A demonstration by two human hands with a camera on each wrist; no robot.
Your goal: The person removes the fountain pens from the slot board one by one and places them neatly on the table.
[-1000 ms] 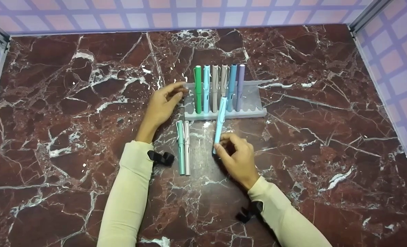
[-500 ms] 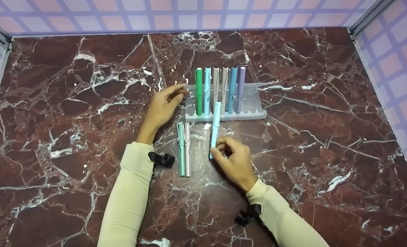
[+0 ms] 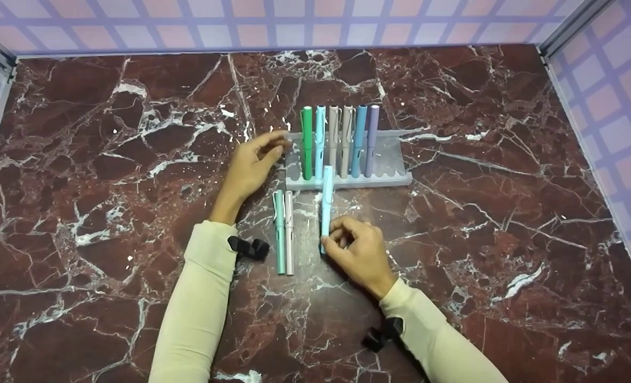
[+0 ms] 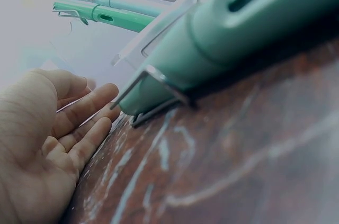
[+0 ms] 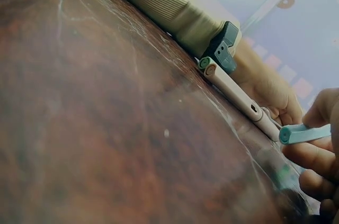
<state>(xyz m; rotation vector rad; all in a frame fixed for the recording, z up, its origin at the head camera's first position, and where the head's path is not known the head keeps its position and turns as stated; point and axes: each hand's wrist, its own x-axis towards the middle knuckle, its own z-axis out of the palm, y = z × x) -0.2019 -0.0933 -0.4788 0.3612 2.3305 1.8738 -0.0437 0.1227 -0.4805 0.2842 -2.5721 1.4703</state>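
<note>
My right hand [image 3: 360,255] pinches a light blue pen [image 3: 327,199] near its lower end, the rest reaching ahead toward the clear rack [image 3: 392,151]. My left hand [image 3: 250,166] is loosely spread, right beside the rack's end. Between my hands, a green pen [image 3: 279,236] and a greyish-pink pen [image 3: 289,236] lie on the tabletop [image 3: 506,223].

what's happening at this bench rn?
A person's right hand pinches a light blue pen near its lower end, in front of a clear rack. The left hand is at the rack's left end; whether it touches is hard to tell. Six pens sit side by side in the rack. A teal pen and a pale pinkish pen lie on the table.
</note>
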